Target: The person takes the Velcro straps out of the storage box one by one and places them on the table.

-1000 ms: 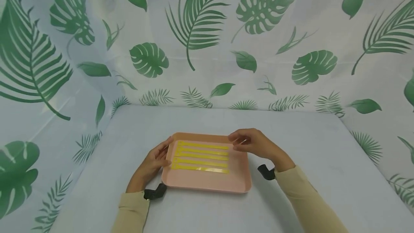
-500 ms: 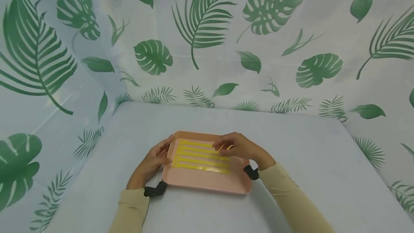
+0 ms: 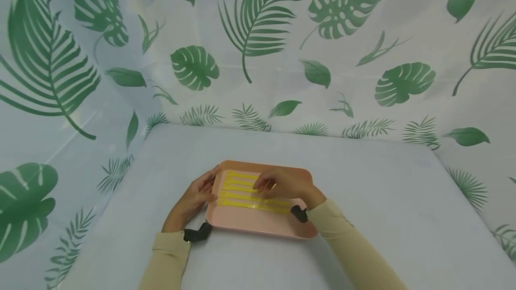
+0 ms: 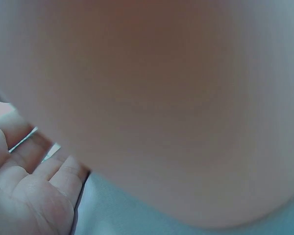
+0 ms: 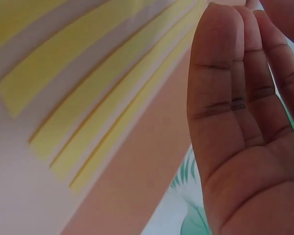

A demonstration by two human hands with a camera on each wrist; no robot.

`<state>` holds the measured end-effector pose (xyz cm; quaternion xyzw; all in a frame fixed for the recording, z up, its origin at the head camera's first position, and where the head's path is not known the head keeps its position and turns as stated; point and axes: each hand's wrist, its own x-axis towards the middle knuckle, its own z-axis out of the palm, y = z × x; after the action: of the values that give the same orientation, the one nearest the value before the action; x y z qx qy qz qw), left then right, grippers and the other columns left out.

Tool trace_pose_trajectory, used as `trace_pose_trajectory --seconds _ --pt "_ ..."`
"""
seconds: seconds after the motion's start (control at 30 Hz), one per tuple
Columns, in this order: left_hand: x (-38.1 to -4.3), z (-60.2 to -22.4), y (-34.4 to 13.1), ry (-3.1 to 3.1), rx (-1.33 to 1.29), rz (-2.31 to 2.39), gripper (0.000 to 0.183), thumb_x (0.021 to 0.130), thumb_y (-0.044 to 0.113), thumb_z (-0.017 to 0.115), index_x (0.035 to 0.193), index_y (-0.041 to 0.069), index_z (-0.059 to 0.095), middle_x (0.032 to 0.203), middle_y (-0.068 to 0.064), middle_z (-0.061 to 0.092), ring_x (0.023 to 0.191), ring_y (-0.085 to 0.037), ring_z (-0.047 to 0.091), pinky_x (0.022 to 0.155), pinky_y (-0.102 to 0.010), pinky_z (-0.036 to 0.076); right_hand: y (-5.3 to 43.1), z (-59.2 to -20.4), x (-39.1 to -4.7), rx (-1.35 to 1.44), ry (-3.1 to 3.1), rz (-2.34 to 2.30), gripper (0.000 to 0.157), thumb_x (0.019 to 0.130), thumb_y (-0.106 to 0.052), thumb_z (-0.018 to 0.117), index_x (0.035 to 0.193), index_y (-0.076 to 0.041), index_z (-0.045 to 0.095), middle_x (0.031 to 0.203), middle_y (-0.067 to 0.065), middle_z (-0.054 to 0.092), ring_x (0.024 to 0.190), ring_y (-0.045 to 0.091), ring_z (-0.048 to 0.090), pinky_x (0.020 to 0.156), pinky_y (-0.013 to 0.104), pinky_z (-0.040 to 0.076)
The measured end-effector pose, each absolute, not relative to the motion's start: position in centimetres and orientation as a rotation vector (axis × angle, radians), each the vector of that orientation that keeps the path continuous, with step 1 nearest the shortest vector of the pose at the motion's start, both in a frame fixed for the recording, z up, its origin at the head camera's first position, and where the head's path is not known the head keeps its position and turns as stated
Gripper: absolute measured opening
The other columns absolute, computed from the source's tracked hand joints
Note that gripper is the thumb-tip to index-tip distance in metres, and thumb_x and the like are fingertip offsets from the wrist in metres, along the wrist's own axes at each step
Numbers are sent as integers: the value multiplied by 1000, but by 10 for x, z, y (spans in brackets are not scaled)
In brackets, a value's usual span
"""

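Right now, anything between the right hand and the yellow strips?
Nothing visible. The right hand is over the yellow strips in the pink tray, inside its rim. Whether its fingers touch a strip, I can't tell.

On my head feed, a white backdrop sheet printed with green foliage rises behind the pale tabletop and along both its sides. I make out a palm frond high near the centre, a monstera leaf to its right, and a larger frond at the far left. Small fan-shaped sprigs line the sheet's foot. My right wrist feed catches a green leaf print too.
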<state>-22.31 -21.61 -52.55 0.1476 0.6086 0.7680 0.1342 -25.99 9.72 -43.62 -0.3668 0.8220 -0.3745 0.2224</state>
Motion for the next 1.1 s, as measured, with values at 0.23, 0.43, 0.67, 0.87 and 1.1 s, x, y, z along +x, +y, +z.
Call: trace_pose_trajectory --seconds 0.23,0.43,0.67,0.87,1.1 --pt "-225 -525 -214 1760 415 2228 99 81 -12 65 167 -13 16 179 -26 4 164 -45 8 120 -14 34 83 -442 -259 -1005 2253 -1020 18 90 6 78 108 4 78 105 8 77 91 7 68 87 23 60" --pt "-226 -523 -214 1763 417 2220 99 80 -13 63 167 -13 14 178 -28 6 163 -45 10 120 -15 34 73 -449 -259 -954 2309 -929 13 89 8 78 99 0 78 92 2 74 82 3 62 79 19 57" --pt "-225 -523 -215 1765 389 2220 100 80 -15 63 167 -13 14 178 -26 6 164 -43 10 121 -16 33 65 -453 -254 -837 2367 -868 15 87 6 80 93 -7 76 87 -3 68 80 10 59 75 21 54" --pt "-224 -524 -215 1765 379 2223 100 79 -14 64 166 -14 15 178 -27 5 164 -44 9 125 -21 29 59 -457 -251 -771 2393 -853 20 84 10 80 89 -9 75 85 -4 66 80 13 58 74 24 53" --pt "-225 -525 -215 1751 378 2239 100 79 -15 64 166 -14 16 179 -26 5 164 -43 9 123 -17 31 54 -458 -250 -775 2405 -817 25 81 14 78 84 -10 73 80 -3 62 77 14 55 69 23 49"
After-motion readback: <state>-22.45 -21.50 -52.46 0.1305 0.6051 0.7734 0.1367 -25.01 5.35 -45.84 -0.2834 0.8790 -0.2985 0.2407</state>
